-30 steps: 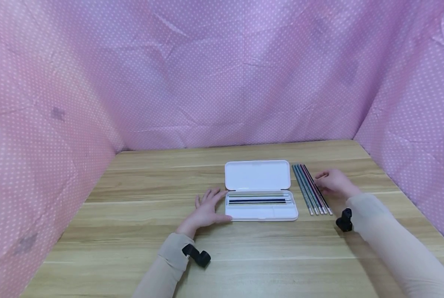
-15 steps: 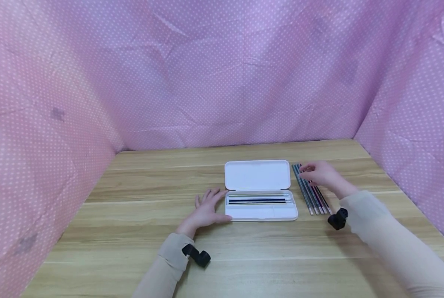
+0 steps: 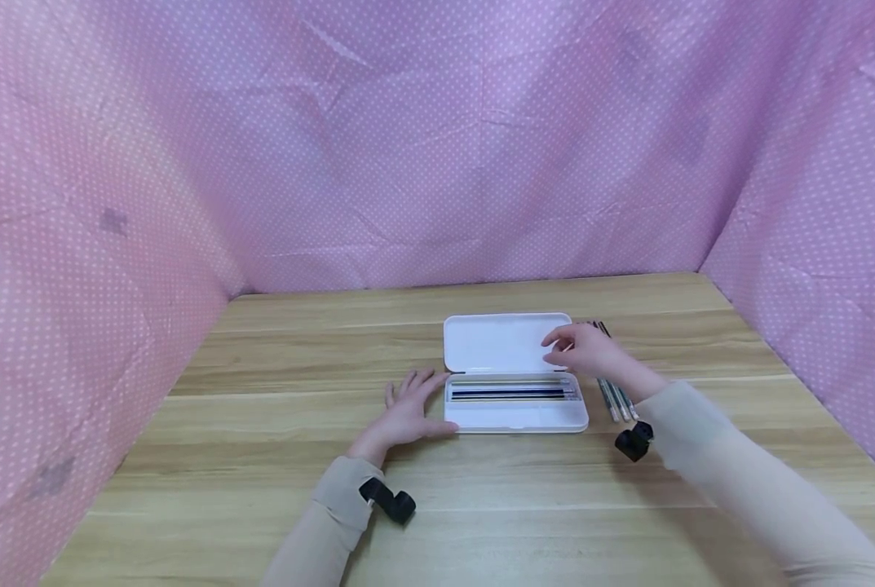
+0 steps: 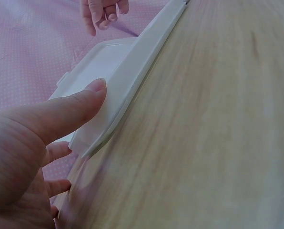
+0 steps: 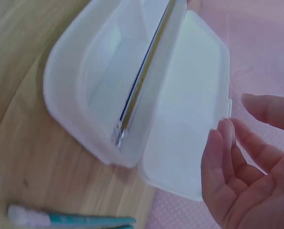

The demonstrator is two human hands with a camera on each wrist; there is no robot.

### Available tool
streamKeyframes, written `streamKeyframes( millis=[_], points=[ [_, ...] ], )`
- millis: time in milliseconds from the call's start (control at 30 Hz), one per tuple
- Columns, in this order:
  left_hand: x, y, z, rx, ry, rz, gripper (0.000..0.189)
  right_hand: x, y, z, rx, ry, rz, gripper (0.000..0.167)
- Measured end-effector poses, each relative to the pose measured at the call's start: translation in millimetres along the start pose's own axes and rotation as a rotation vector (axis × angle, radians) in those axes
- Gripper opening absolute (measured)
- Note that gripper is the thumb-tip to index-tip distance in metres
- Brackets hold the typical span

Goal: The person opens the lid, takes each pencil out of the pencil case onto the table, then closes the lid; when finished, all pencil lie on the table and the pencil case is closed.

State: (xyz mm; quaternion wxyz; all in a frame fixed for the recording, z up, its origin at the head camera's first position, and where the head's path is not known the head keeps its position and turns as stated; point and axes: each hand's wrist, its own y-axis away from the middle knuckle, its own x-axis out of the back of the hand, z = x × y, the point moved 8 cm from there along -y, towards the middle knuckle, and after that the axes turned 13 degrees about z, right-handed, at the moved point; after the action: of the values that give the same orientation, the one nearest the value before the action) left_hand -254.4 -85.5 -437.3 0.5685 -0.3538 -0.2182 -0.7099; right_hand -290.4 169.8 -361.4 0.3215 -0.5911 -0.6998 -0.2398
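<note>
A white pencil case (image 3: 521, 420) lies with its lid (image 3: 492, 342) folded back; several pencils (image 3: 510, 395) lie lengthwise in its rear part. My left hand (image 3: 405, 417) is at the case's left end, fingers spread and fairly straight. In the left wrist view its thumb (image 4: 80, 107) rests against the front wall. Over the right side of the lid hovers my right hand (image 3: 591, 350), which holds nothing; the right wrist view shows its fingers (image 5: 213, 157) loosely bent, apart from the thumb. Just right of the case lie several loose pencils (image 3: 612, 399), partly hidden by the right hand.
A wood-grain table (image 3: 261, 456) carries everything. Pink dotted cloth (image 3: 408, 163) hangs behind it and along both sides. Small black cameras sit at both wrists, the left one (image 3: 389, 501) over the table.
My right hand has moved left, from the right side of the loose pencils, across them, to above the open lid. The left hand and the case have stayed in place.
</note>
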Motion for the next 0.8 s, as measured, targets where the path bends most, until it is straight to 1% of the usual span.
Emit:
streamKeyframes(
  millis=[133,333,533,700,800],
  points=[
    [0.2,0.0,0.0,0.005,-0.004,-0.001,0.085,-14,-2.4,-6,0.036,0.018,-0.028,0.033],
    [-0.6,-0.7,-1.9,0.011,-0.005,0.0,0.086,-40,-2.7,-14,0.146,0.011,-0.095,0.033],
    [-0.1,-1.0,-0.7,0.007,-0.01,-0.001,0.086,-62,0.1,-24,0.221,0.046,-0.153,0.036],
    [1.9,-0.8,1.9,0.005,-0.011,0.005,0.086,-72,2.3,-33,0.243,0.084,-0.182,0.037],
    [2.2,-0.3,2.5,0.009,-0.011,0.002,0.086,-77,3.1,-36,0.243,0.11,-0.193,0.037]
  ],
)
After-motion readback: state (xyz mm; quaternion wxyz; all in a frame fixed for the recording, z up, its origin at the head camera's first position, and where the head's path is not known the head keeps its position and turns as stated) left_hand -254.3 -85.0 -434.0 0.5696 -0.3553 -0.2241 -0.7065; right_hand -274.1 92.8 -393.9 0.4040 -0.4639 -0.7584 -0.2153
